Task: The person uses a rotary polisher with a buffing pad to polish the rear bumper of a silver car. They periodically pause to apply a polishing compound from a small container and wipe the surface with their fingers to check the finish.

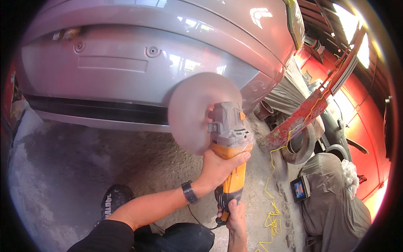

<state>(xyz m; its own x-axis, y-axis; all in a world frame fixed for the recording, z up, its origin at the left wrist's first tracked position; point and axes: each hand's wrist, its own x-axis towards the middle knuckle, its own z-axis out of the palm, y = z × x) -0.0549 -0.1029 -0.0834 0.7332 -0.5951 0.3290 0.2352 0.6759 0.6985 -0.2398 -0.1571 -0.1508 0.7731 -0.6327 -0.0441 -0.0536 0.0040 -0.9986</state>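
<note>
With both hands I hold a yellow and grey power polisher (235, 168) at an angle across the middle of the view. My left hand (219, 169) is wrapped round its body just behind the grey head, thumb across the top. Lower down, my right hand (236, 215) grips the rear end, close to where the black cord comes out. The wide pale round pad (187, 113) looks blurred, as if spinning. It overlaps the lower right of the silver car bumper (113, 63); whether it touches the paint I cannot tell. The pad hides part of the bumper's dark lower strip.
A tangled yellow cord (273, 218) runs over the dusty floor on the right, up along a red slanted post (296, 122). Near it lies a tyre (305, 147). A grey cloth-covered object (331, 201) with a small screen (299, 189) stands farther right. My shoe (115, 199) is at lower left.
</note>
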